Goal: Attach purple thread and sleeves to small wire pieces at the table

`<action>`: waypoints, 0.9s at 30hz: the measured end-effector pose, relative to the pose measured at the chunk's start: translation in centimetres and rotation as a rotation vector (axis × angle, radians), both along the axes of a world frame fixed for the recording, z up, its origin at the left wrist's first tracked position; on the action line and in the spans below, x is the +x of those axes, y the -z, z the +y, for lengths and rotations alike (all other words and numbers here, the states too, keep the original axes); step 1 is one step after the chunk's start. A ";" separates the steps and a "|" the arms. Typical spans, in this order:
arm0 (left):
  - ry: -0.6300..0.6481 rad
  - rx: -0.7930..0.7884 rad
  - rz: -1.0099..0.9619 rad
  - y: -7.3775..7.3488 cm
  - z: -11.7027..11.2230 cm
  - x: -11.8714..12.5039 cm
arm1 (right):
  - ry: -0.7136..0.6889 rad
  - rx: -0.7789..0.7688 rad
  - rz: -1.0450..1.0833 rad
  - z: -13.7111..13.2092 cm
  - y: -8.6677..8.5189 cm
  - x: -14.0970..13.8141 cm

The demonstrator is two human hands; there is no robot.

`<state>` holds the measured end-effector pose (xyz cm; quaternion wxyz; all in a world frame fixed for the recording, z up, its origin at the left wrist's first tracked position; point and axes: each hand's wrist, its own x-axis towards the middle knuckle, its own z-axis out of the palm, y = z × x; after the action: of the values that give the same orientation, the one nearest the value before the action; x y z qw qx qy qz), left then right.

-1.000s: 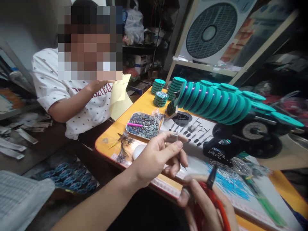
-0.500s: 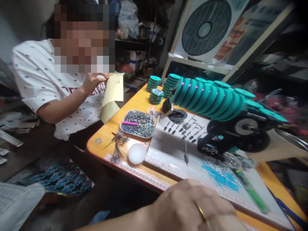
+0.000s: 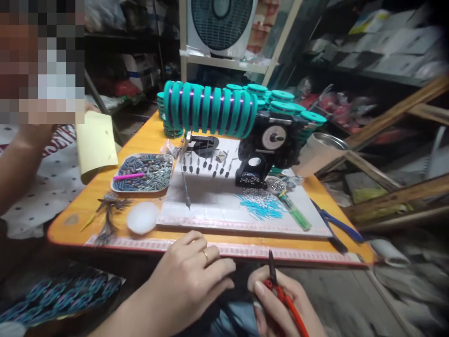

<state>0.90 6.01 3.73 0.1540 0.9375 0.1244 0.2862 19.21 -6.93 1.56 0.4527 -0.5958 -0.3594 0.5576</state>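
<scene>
My left hand (image 3: 194,276), with a gold ring, is at the table's front edge, its fingers loosely bent and holding nothing that I can see. Beside it, my right hand (image 3: 286,304) is closed around red-handled pliers (image 3: 291,309) whose narrow dark tip points up. Ahead, a row of green spools (image 3: 212,110) wound with purple line sits on a black winding device (image 3: 263,140). Several small dark pieces (image 3: 205,166) hang beneath the row. A longer strand with a dark end (image 3: 187,192) hangs at its left.
Small parts and a pink-handled tool (image 3: 128,176) fill a tray (image 3: 122,191). Nearby are a white round dish (image 3: 143,219) and dark feathery strands (image 3: 107,220). Blue sticks (image 3: 261,208), a green packet (image 3: 296,213) and blue-handled scissors (image 3: 342,224) lie rightward. A co-worker at left holds yellow paper (image 3: 96,145).
The view has swung right, so the table and co-worker sit farther left. My right hand with the pliers has come into view, and more of my left hand's fingers show.
</scene>
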 end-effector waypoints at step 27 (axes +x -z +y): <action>-0.379 -0.108 -0.120 0.5 2.3 0.6 | 0.117 0.427 -0.390 2.5 0.1 -1.8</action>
<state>1.50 8.33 3.19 0.1547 0.8688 0.3046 0.3584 17.45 -4.38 1.46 0.5217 -0.6025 -0.5140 0.3173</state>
